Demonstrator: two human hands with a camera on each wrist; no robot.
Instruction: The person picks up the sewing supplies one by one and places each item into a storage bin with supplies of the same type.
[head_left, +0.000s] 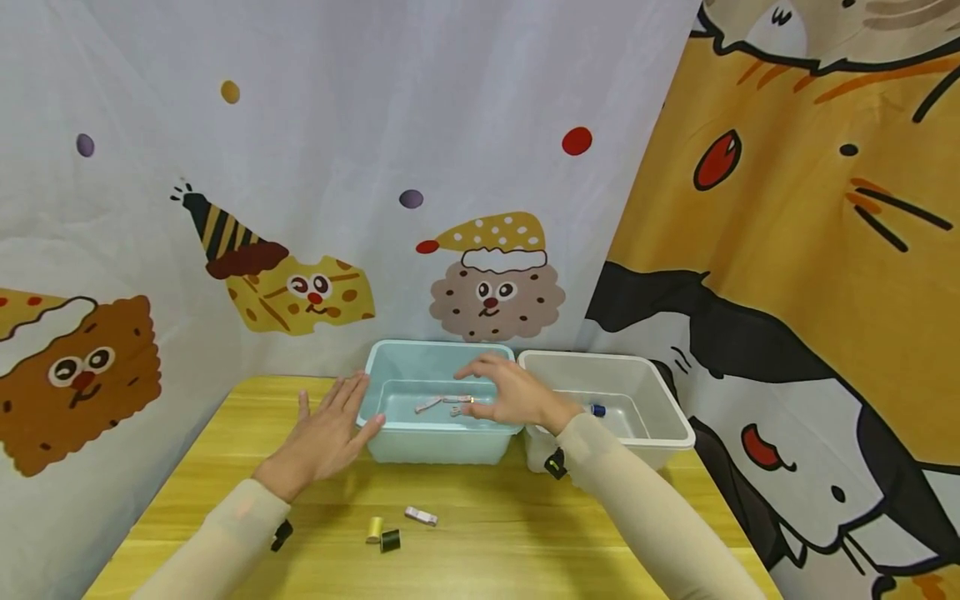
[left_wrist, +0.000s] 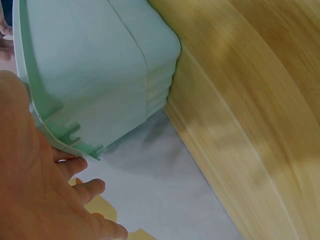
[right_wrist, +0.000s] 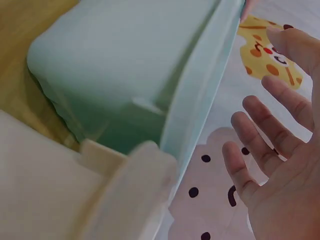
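Note:
My left hand (head_left: 321, 439) rests against the left rim of the light blue bin (head_left: 442, 446), its fingers stretched out. In the left wrist view its fingertips are right at the bin's rim. Over the bin's right side, my right hand (head_left: 516, 393) hovers with fingers spread and nothing in its grasp. Below it, several small pale elongated pieces (head_left: 429, 405) lie on the bin's floor, partly overlapped by the right thumb. On the table in front are a yellow thread spool (head_left: 374, 530), a dark green thread spool (head_left: 390, 541) and a small whitish elongated piece (head_left: 421, 516).
A white bin (head_left: 660, 433) stands directly right of the blue one, with a blue thread spool (head_left: 597, 410) inside. Both stand at the back of the wooden table (head_left: 495, 533), against a printed cloth (head_left: 322, 167). My right forearm crosses the white bin's front left corner.

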